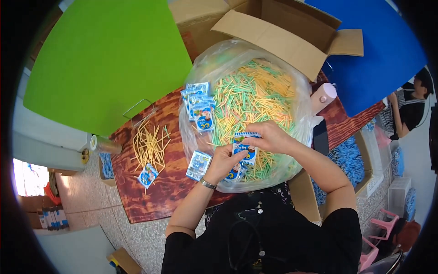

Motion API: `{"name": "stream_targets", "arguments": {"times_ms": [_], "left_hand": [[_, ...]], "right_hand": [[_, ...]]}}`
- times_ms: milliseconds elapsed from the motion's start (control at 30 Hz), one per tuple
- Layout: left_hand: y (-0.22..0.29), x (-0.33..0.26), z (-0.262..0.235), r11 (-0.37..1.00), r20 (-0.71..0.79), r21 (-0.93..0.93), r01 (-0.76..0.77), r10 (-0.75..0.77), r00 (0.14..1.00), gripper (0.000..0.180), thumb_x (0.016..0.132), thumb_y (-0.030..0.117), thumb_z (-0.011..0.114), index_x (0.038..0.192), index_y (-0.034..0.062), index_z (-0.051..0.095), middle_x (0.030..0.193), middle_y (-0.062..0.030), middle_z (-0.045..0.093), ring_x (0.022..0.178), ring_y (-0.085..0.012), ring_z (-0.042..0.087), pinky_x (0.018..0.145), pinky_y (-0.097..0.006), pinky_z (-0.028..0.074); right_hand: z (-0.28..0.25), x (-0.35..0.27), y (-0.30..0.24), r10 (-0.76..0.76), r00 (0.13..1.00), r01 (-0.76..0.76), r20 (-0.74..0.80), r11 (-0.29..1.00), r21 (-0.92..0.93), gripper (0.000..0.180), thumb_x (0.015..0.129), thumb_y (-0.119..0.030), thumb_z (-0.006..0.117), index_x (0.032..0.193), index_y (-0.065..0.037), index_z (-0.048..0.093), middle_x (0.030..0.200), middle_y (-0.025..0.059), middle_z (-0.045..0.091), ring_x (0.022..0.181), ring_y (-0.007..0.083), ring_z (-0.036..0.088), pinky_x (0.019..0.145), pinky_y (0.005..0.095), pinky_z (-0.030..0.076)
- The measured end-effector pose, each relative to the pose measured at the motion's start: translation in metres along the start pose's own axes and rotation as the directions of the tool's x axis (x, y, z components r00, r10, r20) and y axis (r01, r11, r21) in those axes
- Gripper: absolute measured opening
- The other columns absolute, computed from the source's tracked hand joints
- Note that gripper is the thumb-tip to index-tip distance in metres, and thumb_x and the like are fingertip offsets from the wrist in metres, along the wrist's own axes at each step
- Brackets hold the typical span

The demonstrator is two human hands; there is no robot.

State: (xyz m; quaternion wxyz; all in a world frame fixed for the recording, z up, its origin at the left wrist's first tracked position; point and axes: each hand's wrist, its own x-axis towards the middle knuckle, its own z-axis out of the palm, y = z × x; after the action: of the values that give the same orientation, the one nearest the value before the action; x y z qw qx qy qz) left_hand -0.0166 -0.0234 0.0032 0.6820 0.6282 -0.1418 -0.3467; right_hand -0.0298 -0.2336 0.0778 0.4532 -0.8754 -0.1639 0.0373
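Observation:
Over a large see-through plastic bag (200,64) full of thin yellow, green and pink sticks (255,93), both my hands hold one small blue-and-white packet (247,154). My left hand (223,160), a watch on its wrist, grips the packet's lower left side. At its upper right edge, my right hand (273,137) has fingers closed on it. Partly hidden beneath my left hand are more packets (232,175). Left of that hand lies another packet (199,165), with its paler side up. Several similar packets (204,115) overlap on the bag's left side.
A loose pile of yellow sticks (153,148) with a packet (148,175) lies on the red-brown table (137,208). Behind the bag stands an open cardboard box (273,39); a pink bottle (324,97) is right of it. Boxes of blue packets (344,160) and another person (410,107) are at right.

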Motion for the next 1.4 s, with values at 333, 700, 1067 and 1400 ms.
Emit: {"name": "stream_targets", "arguments": {"times_ms": [333,700,1067,1400], "left_hand": [[0.018,0.035,0.007,0.875,-0.126,0.436,-0.210,0.290,0.949,0.019,0.081,0.016,0.076,0.084,0.0018,0.063,0.071,-0.0002,0.061,0.065,-0.0058,0.055,0.056,-0.024,0.044],[-0.002,0.055,-0.021,0.947,-0.228,0.243,-0.210,0.266,0.937,0.018,0.083,0.011,0.073,0.079,0.0021,0.058,0.069,0.0008,0.058,0.060,-0.0034,0.050,0.052,-0.021,0.041],[0.010,0.045,-0.019,0.972,-0.271,0.118,-0.204,0.229,0.935,0.015,0.086,0.012,0.071,0.083,0.0011,0.060,0.073,0.0014,0.059,0.065,-0.0025,0.050,0.054,-0.021,0.041],[0.016,0.038,-0.021,0.983,-0.264,0.098,-0.156,0.177,0.948,0.013,0.088,0.010,0.069,0.094,0.0003,0.063,0.082,-0.0002,0.063,0.070,-0.0032,0.055,0.059,-0.021,0.046]], "right_hand": [[-0.020,0.010,0.015,-0.176,0.984,0.170,-0.022,0.970,-0.177,0.019,0.079,-0.011,0.067,0.092,-0.002,0.056,0.081,0.0152,0.059,0.081,0.0365,0.061,0.068,0.0447,0.047],[-0.079,0.083,0.085,-0.016,0.989,0.003,-0.149,0.996,-0.087,0.021,0.090,-0.018,0.063,0.105,-0.004,0.065,0.088,0.0110,0.070,0.075,0.0233,0.066,0.069,0.0325,0.051],[-0.096,0.136,0.183,0.429,0.874,-0.433,-0.227,0.475,-0.766,0.039,0.078,-0.026,0.071,0.108,-0.002,0.064,0.116,0.0197,0.060,0.111,0.0357,0.057,0.095,0.0436,0.046],[-0.090,0.132,0.232,0.334,0.910,-0.380,-0.245,0.441,-0.813,0.039,0.095,-0.018,0.033,0.125,-0.002,0.054,0.124,0.0178,0.058,0.117,0.0341,0.055,0.103,0.0471,0.039]]}}
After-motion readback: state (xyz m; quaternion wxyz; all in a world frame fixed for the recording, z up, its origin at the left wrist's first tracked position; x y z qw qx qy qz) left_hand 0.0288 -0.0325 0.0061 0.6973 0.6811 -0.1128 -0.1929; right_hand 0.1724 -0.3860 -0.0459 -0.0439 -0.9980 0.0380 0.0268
